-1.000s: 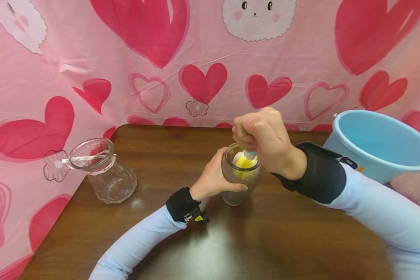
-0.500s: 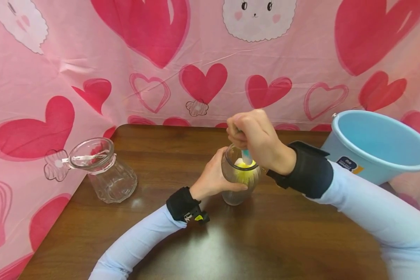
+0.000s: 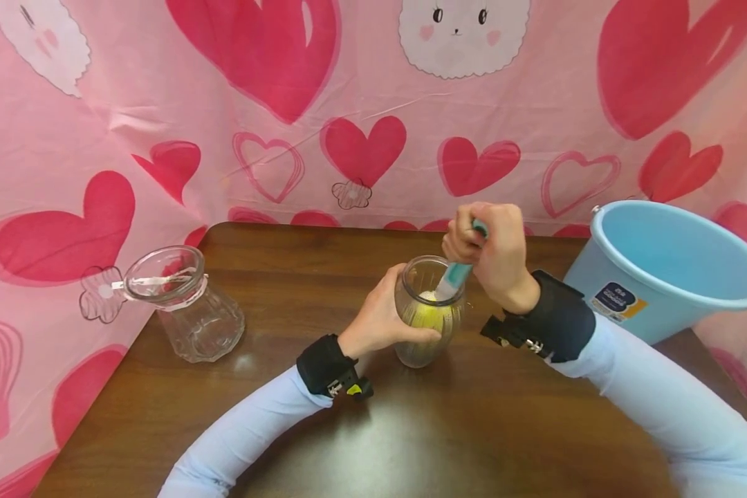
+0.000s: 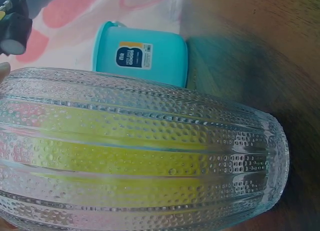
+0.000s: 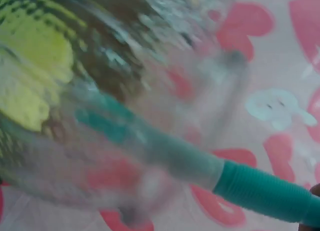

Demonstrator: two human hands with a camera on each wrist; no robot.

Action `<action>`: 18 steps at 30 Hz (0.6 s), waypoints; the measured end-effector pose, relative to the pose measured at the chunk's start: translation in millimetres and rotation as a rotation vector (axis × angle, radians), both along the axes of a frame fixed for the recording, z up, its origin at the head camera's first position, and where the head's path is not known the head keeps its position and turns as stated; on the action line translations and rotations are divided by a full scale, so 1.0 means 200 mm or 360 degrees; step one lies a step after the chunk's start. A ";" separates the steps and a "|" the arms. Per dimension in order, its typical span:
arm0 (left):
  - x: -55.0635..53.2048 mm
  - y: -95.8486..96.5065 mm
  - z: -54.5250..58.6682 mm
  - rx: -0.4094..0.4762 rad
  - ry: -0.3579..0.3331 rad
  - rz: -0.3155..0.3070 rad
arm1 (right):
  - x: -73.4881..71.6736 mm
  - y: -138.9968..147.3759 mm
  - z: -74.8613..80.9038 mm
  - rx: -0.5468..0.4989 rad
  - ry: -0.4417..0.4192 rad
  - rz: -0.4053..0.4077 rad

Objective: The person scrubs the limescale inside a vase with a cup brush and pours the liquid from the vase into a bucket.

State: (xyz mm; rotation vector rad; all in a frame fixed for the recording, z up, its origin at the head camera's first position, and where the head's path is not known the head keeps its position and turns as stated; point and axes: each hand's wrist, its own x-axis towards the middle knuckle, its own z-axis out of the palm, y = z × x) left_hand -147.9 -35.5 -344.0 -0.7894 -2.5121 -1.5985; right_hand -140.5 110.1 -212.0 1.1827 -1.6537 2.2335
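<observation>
Grip curled round the brush (image 3: 453, 279), the right hand (image 3: 490, 247) has shifted rightward; the yellow head (image 3: 427, 318) sits lower inside the jar (image 3: 416, 355), apparently reaching deeper, while the left hand (image 3: 381, 315) clasps the glass on the counter (image 3: 274, 277).

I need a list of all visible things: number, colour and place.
table: 1, brown, below
cloth: 1, pink with hearts, behind
jar: 1, clear glass, middle
brush: 1, teal, white and yellow, partly inside jar
vase: 1, clear glass, left
ribbon: 1, white, round vase's neck
bucket: 1, light blue, right
label: 1, multicoloured, on bucket
wrist straps: 2, black, both wrists
sleeves: 2, light blue, both arms
left hand: 1, bare, grip round jar
right hand: 1, bare, grip on brush
</observation>
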 end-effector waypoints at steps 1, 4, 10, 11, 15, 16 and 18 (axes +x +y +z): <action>0.00 0.00 0.00 0.0004 0.0003 0.0000 | 0.00 0.01 0.01 -0.0077 -0.0008 0.0029; 0.00 0.00 0.00 0.0029 0.0000 0.0000 | 0.02 0.06 0.07 -0.0253 -0.0078 0.0091; 0.00 -0.01 0.00 0.0030 -0.0038 -0.0026 | 0.06 0.13 0.18 -0.0479 -0.0219 -0.0019; 0.00 -0.01 0.01 0.0028 -0.0038 -0.0027 | 0.07 0.15 0.19 -0.0507 -0.0226 -0.0047; 0.00 -0.01 0.01 0.0030 -0.0033 -0.0016 | 0.08 0.17 0.23 -0.0592 -0.0257 -0.0088; 0.00 -0.01 0.00 0.0028 -0.0031 -0.0010 | 0.08 0.18 0.24 -0.0610 -0.0274 -0.0085; 0.00 0.00 0.00 0.0021 -0.0034 -0.0015 | 0.08 0.18 0.24 -0.0618 -0.0284 -0.0094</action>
